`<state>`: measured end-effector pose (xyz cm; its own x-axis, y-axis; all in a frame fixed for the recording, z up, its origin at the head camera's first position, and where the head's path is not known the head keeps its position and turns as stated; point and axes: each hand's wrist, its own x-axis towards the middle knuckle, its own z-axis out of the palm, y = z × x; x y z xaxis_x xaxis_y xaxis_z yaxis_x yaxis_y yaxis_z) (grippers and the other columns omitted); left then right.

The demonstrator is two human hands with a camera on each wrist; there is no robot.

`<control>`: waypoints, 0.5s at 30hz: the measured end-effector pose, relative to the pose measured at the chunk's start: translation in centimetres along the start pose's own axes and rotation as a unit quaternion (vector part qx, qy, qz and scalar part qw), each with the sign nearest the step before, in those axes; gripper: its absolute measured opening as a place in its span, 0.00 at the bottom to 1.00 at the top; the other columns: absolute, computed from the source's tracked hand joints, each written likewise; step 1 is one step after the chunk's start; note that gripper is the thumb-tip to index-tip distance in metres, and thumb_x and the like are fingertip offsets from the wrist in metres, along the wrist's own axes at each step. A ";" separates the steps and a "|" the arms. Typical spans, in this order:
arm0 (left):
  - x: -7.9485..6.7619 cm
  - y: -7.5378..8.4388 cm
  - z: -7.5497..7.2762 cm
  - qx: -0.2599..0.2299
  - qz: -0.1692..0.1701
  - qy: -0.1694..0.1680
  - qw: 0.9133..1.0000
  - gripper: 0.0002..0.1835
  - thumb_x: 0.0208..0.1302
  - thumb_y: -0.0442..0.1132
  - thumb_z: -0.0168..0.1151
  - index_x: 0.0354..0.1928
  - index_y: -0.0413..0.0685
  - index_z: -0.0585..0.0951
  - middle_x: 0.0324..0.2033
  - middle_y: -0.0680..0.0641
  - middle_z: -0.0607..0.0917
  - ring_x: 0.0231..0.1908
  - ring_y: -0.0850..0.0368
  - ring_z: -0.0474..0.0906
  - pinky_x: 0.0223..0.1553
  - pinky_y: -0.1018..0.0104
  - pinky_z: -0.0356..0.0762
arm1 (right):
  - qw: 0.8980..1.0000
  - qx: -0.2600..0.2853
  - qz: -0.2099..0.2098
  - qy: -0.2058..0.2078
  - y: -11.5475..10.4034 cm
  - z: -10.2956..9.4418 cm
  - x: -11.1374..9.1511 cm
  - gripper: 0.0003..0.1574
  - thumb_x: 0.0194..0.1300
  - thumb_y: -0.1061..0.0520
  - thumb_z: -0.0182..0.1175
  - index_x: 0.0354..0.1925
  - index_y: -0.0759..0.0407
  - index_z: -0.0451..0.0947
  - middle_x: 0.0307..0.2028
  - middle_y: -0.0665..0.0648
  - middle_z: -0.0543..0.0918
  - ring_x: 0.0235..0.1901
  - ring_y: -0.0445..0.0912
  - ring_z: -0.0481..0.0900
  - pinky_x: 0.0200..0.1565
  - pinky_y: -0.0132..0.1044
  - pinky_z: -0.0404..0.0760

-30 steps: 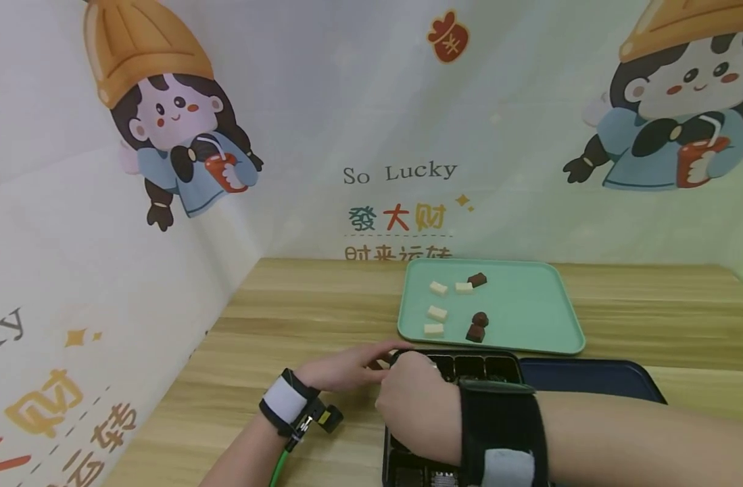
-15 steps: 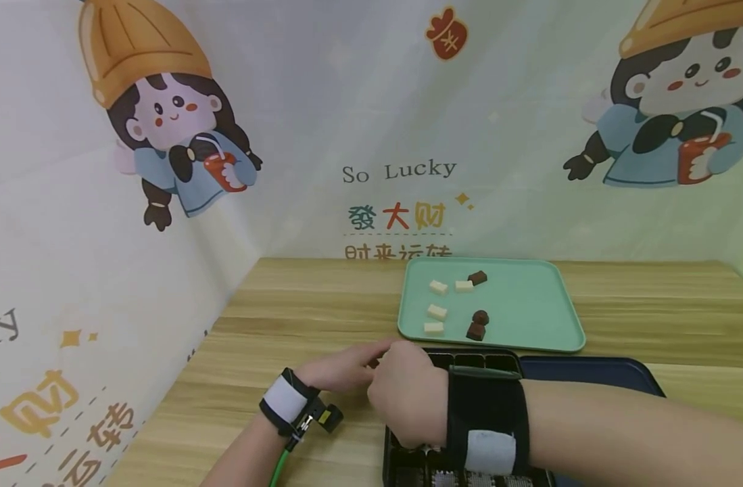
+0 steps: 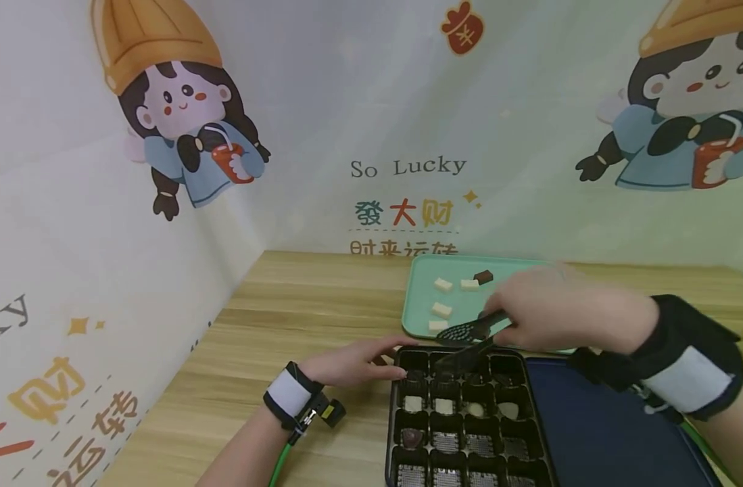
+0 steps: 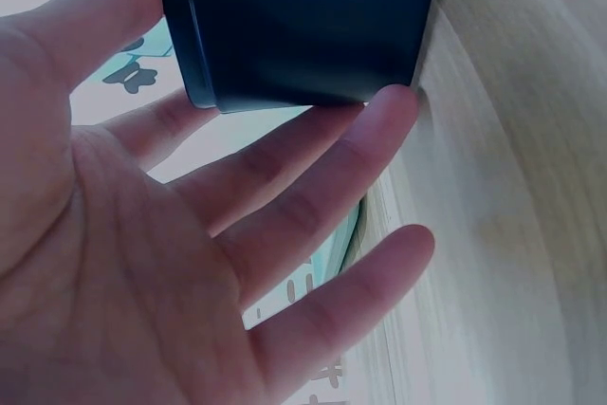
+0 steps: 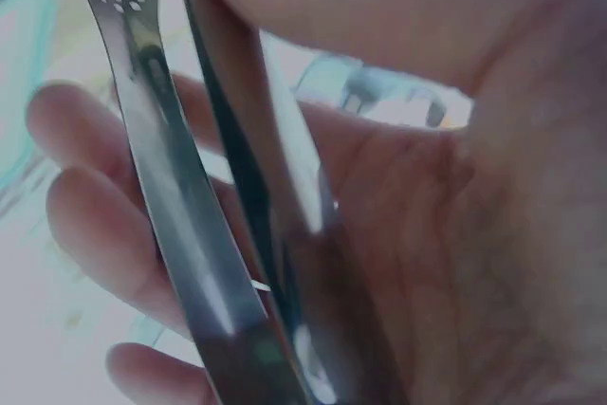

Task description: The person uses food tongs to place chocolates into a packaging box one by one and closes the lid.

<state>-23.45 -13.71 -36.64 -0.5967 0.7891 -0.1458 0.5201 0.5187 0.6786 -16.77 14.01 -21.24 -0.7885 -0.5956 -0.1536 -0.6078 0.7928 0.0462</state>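
My right hand (image 3: 566, 308) holds metal tongs (image 3: 468, 341) with perforated ends, also seen in the right wrist view as tongs (image 5: 190, 187) between thumb and fingers. Their two arms stand apart, over the back row of a black compartment box (image 3: 392, 412) and the near edge of the green tray (image 3: 408, 297). My left hand (image 3: 353, 365) touches the box's back left corner with fairly straight fingers; the left wrist view shows those fingers (image 4: 313, 196) along its dark side. White pieces (image 3: 444, 406), a pale round one (image 3: 476, 410) and a dark chocolate (image 3: 412, 438) sit in compartments.
On the green tray lie several white blocks (image 3: 442, 309) and a brown chocolate (image 3: 483, 276); my right hand hides part of it. A dark blue tray (image 3: 596, 419) lies right of the box on the wooden table (image 3: 310, 297). A printed cloth (image 3: 304, 122) hangs behind.
My right hand has moved from the box's back left corner toward the right and back, bringing the tongs into view and uncovering the compartments. The left hand stays at the corner.
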 end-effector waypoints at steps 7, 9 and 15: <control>0.1 0.1 -0.3 0.007 -0.005 0.001 1.000 0.30 0.64 0.57 0.47 0.67 0.66 0.56 0.61 0.50 0.66 0.58 0.58 0.63 0.54 0.64 0.62 | 0.996 -0.028 0.069 0.055 7.1 3.6 -1.4 0.15 0.54 0.50 0.63 0.40 0.55 0.78 0.25 0.46 0.74 0.20 0.38 0.68 0.19 0.35 0.66; 0.0 0.1 -0.3 0.008 -0.008 0.002 1.000 0.30 0.64 0.57 0.48 0.67 0.65 0.56 0.61 0.50 0.66 0.58 0.58 0.63 0.54 0.63 0.62 | 0.995 -0.038 0.067 0.061 8.3 4.8 -1.1 0.17 0.54 0.51 0.63 0.41 0.57 0.78 0.28 0.49 0.77 0.21 0.39 0.70 0.20 0.35 0.68; 0.0 0.0 0.0 0.011 -0.011 0.003 1.000 0.30 0.64 0.58 0.48 0.67 0.65 0.57 0.59 0.50 0.69 0.56 0.59 0.64 0.53 0.64 0.63 | 0.998 0.013 0.035 0.042 9.1 7.4 0.3 0.09 0.58 0.52 0.59 0.36 0.56 0.77 0.22 0.44 0.71 0.18 0.37 0.65 0.22 0.35 0.65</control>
<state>-23.49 -13.68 -36.60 -0.6114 0.7756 -0.1568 0.5205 0.5435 0.6586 -21.85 22.04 -28.15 -0.8346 -0.5466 -0.0681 -0.5492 0.8352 0.0279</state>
